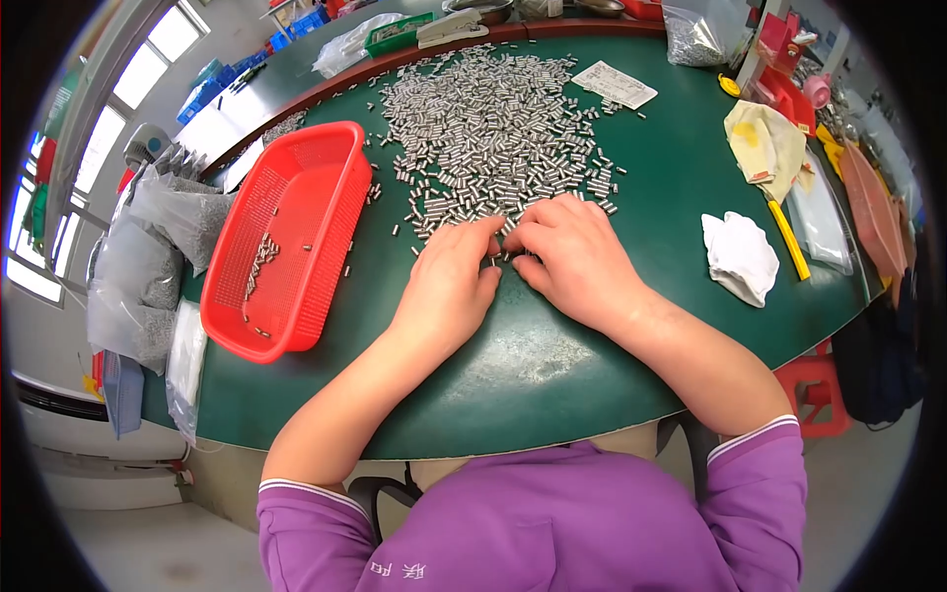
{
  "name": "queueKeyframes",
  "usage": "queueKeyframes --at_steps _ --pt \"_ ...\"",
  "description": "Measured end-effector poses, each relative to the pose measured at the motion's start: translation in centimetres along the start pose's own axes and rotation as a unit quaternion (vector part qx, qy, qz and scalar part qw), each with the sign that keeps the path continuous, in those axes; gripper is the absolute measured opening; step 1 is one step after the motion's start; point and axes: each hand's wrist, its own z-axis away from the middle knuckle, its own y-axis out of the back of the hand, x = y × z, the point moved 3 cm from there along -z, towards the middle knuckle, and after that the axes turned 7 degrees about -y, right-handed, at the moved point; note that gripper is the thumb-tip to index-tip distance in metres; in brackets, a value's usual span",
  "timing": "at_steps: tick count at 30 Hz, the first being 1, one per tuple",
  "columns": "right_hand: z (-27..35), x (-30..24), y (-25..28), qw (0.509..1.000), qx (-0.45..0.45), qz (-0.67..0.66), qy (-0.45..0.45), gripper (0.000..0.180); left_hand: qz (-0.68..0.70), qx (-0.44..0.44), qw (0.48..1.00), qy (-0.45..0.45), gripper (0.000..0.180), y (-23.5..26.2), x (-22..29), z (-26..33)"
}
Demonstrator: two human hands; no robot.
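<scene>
Flanking metal pieces (493, 128): red basket (326, 276), white cloth (740, 259)

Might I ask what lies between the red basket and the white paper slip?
The head view shows a heap of small metal cylinders on the green tabletop between the red basket and the white paper slip.

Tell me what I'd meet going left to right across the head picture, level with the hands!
Bags of metal pieces, red basket, left hand, right hand, white cloth, yellow stick, clear packet.
</scene>
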Motion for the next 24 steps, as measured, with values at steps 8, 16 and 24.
queueKeyframes --at_steps 8,16,24 --pt "0.1 -0.3 0.2 1.0 -0.02 -0.018 0.016 0.006 0.041 -0.011 0.998 0.041 0.052 0.3 0.5 0.7" --pt "0.3 -0.8 0.7 0.998 -0.043 -0.028 0.024 0.006 0.037 -0.003 0.998 0.041 0.052 0.7 0.4 0.9" --pt "0.5 -1.4 0.5 0.997 -0.061 -0.032 0.029 0.013 0.111 -0.049 0.986 0.117 0.052 1.1 1.4 0.9"
